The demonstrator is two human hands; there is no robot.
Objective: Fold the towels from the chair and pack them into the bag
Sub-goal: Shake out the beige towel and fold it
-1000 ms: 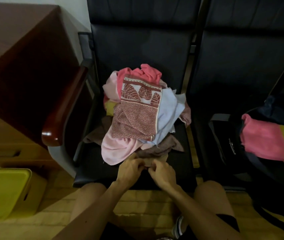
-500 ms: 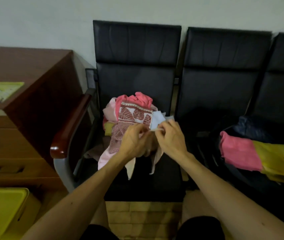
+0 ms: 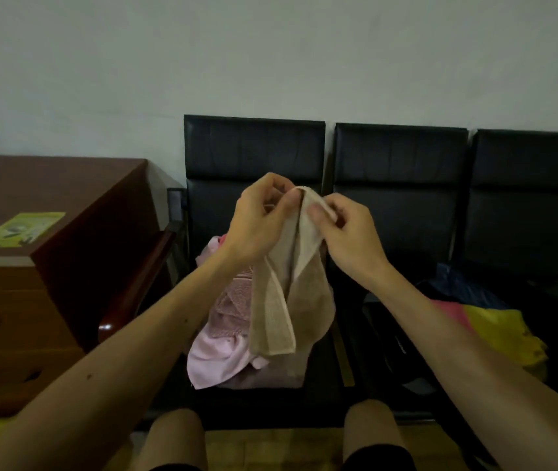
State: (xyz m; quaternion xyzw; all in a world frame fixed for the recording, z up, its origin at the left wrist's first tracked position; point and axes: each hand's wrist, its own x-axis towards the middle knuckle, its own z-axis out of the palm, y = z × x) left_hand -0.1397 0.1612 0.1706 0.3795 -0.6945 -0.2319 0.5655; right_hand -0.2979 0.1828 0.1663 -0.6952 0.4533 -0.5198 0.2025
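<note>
Head view: pinches top edge of beige towel (image 3: pixel 281 311) with left hand (image 3: pixel 257 222) and right hand (image 3: pixel 345 232), above towel pile (image 3: pixel 223 351) on chair (image 3: pixel 253 151); bag (image 3: pixel 386 341) at three o'clock.

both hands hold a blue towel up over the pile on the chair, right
No, the towel is beige, not blue; the head view shows the left hand and right hand pinching it above the pile on the chair.

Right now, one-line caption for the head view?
Left hand and right hand pinch a beige towel above the pile on the chair.
</note>
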